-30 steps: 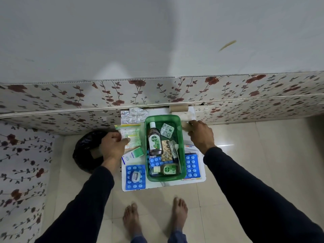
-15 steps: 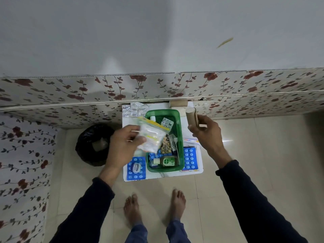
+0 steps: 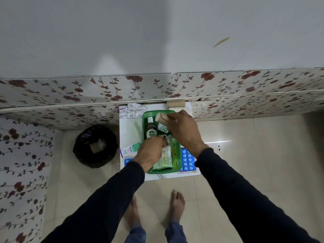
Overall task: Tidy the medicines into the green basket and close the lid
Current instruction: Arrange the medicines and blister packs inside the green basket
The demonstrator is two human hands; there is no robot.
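**A:** So, both hands have gone from the sides of the tabletop [image 3: 129,125] to right over the green basket [image 3: 178,155] within a second. The left hand [image 3: 149,153] had picked up that clear packet with the green and yellow print [image 3: 164,159], and now the packet lies in the near half of the basket with the hand pressing down on top of it. Fingers look curled on it, so I'd say it hasn't let go yet.

**B:** And the right hand [image 3: 184,132]?

**A:** Clenched around a beige roll [image 3: 162,117], bandage or tape, can't tell which. It lifted that off the far right of the tabletop, and now the roll hangs above the basket's far end, just beside the brown Dettol bottle [image 3: 151,128] lying inside.

**B:** So two more things basically in. What's left out?

**A:** Quite a bit. Silver blister strips [image 3: 131,111] at the far left corner, a small white and green box [image 3: 129,149] just left of the basket, a blue pill sheet [image 3: 187,160] on the right, another blue one [image 3: 128,161] peeking out by the left wrist, plus a second beige roll [image 3: 176,103] against the wall.

**B:** Lid?

**A:** Can't see one anywhere in this view. My guess is the task's roughly halfway, and the basket is getting crowded, so the flat sheets may need to slide down the sides for any lid to shut.
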